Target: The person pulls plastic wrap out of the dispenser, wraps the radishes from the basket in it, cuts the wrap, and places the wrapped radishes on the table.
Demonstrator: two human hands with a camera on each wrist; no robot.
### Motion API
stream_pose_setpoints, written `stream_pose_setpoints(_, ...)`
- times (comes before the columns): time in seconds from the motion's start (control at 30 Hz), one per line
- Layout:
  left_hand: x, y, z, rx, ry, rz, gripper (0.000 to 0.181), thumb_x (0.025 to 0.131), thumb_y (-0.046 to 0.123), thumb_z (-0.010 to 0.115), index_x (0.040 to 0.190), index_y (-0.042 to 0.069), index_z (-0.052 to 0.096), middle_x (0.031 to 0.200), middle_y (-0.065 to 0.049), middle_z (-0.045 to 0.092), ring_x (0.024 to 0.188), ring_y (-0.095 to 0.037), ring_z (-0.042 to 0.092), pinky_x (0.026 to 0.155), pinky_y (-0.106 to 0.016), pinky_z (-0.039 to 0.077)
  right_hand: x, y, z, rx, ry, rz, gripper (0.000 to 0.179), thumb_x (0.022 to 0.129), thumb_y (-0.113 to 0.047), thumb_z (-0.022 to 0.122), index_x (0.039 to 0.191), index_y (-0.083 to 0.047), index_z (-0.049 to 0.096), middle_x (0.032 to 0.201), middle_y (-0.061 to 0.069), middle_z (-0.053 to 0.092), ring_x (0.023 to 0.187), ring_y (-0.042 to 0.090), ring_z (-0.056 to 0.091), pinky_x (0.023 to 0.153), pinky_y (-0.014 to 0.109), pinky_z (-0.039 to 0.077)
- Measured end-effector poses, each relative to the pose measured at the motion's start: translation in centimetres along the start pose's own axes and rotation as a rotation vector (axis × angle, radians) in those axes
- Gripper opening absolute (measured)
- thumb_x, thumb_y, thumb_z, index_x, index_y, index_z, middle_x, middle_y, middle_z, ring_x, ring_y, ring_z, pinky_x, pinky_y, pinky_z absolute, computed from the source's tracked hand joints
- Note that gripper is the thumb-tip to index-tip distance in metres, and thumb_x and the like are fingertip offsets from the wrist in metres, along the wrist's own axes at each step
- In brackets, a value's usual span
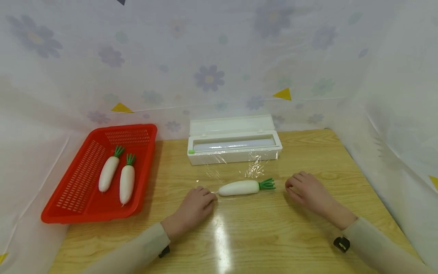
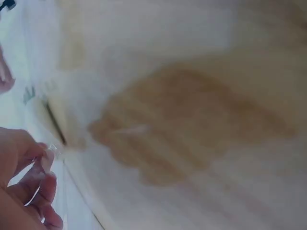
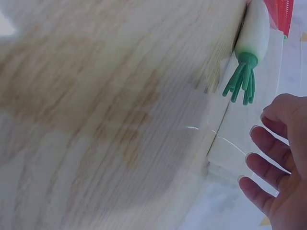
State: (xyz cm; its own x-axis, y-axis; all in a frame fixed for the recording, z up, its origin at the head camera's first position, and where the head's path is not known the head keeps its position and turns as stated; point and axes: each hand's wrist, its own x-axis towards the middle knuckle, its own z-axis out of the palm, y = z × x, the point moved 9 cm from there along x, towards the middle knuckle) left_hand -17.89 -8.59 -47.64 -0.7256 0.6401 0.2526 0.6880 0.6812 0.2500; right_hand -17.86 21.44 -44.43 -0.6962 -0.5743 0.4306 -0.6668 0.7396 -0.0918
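A white radish [image 1: 238, 188] with green stalks lies crosswise on the table, on clear cling film [image 1: 254, 167] that runs from a white cling film box. Left of the radish's root tip, my left hand [image 1: 192, 207] pinches the film's edge between thumb and fingertips, as the left wrist view shows. My right hand [image 1: 309, 193] is just right of the green stalks. In the right wrist view its fingers [image 3: 268, 143] are spread and loosely bent, apart from the radish, with nothing between them. Film is hard to see near that hand.
The white cling film box [image 1: 236, 157] stands behind the radish, lid raised, its roll inside. At the left, a red plastic basket [image 1: 145, 182] holds two more white radishes [image 1: 109, 173]. Flower-patterned sheeting [image 1: 219, 95] encloses the wooden table [image 1: 273, 236] at the back and sides.
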Motion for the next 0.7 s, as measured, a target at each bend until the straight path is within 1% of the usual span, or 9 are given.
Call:
stream_pose_setpoints(0.1, 0.8, -1.0, -0.9, -0.115, 0.041, -0.071, 0.011, 0.097, 0.008, 0.071, 0.106, 0.010, 0.077, 0.096, -0.001, 0.075, 0.090, -0.020, 0.063, 0.082, -0.040, 0.052, 0.3, 0.4, 0.1, 0.009, 0.005, 0.006, 0.023, 0.078, -0.003, 0.085, 0.091, -0.013, 0.069, 0.090, -0.002, 0.066, 0.083, 0.018, 0.059, 0.070, 0.040, 0.051)
stream_pose_setpoints(0.17, 1.2, -2.0, -1.2, -0.203, 0.048, -0.136, 0.012, 0.097, 0.008, 0.070, 0.107, 0.008, 0.078, 0.099, -0.002, 0.076, 0.092, -0.019, 0.066, 0.085, -0.041, 0.053, 0.6, 0.7, 0.3, 0.017, 0.002, 0.014, 0.021, 0.079, -0.003, 0.084, 0.091, -0.013, 0.069, 0.090, -0.001, 0.067, 0.083, 0.018, 0.059, 0.070, 0.040, 0.052)
stream_pose_setpoints(0.27, 1.7, -3.3, -1.3, -0.314, 0.050, -0.211, 0.012, 0.098, 0.007, 0.070, 0.107, 0.006, 0.078, 0.101, -0.003, 0.076, 0.093, -0.018, 0.067, 0.086, -0.041, 0.055, 1.0, 1.2, 0.7, 0.042, -0.018, 0.046, 0.019, 0.082, -0.003, 0.083, 0.092, -0.012, 0.070, 0.090, -0.001, 0.068, 0.083, 0.018, 0.060, 0.071, 0.040, 0.054)
stream_pose_setpoints(0.33, 1.9, -4.1, -1.0, -0.362, 0.043, -0.252, 0.012, 0.099, 0.008, 0.070, 0.108, 0.005, 0.078, 0.101, -0.003, 0.075, 0.094, -0.017, 0.067, 0.085, -0.038, 0.056, 1.3, 1.7, 1.1, 0.060, -0.044, 0.080, 0.017, 0.084, -0.003, 0.082, 0.093, -0.012, 0.070, 0.091, -0.001, 0.069, 0.084, 0.018, 0.060, 0.073, 0.040, 0.054)
stream_pose_setpoints(0.4, 2.0, -4.7, -0.7, -0.387, 0.046, -0.277, 0.012, 0.098, 0.007, 0.070, 0.107, 0.005, 0.078, 0.100, -0.003, 0.075, 0.092, -0.016, 0.067, 0.084, -0.038, 0.056, 1.5, 2.1, 1.6, 0.084, -0.071, 0.113, 0.016, 0.086, -0.004, 0.081, 0.094, -0.012, 0.071, 0.092, -0.001, 0.069, 0.085, 0.018, 0.060, 0.074, 0.040, 0.054)
stream_pose_setpoints(0.5, 2.1, -5.4, -0.2, -0.387, 0.043, -0.315, 0.012, 0.098, 0.007, 0.069, 0.105, 0.006, 0.078, 0.099, -0.002, 0.075, 0.090, -0.014, 0.066, 0.083, -0.036, 0.055, 1.7, 2.7, 2.4, 0.112, -0.104, 0.155, 0.011, 0.089, -0.005, 0.079, 0.095, -0.011, 0.071, 0.092, -0.001, 0.069, 0.086, 0.018, 0.060, 0.076, 0.040, 0.054)
stream_pose_setpoints(0.6, 2.1, -5.8, 0.2, -0.367, 0.038, -0.341, 0.011, 0.098, 0.006, 0.069, 0.103, 0.007, 0.079, 0.096, -0.001, 0.074, 0.088, -0.014, 0.063, 0.082, -0.036, 0.054, 1.8, 3.1, 3.0, 0.136, -0.121, 0.185, 0.009, 0.089, -0.006, 0.078, 0.094, -0.011, 0.072, 0.091, -0.001, 0.069, 0.086, 0.018, 0.060, 0.076, 0.040, 0.054)
stream_pose_setpoints(0.7, 2.0, -6.0, 0.4, -0.355, 0.029, -0.359, 0.010, 0.097, 0.006, 0.069, 0.100, 0.008, 0.079, 0.094, -0.001, 0.074, 0.087, -0.015, 0.061, 0.082, -0.037, 0.052, 1.7, 3.3, 3.3, 0.150, -0.134, 0.199, 0.008, 0.089, -0.007, 0.079, 0.093, -0.011, 0.073, 0.090, -0.002, 0.069, 0.085, 0.017, 0.059, 0.076, 0.041, 0.054)
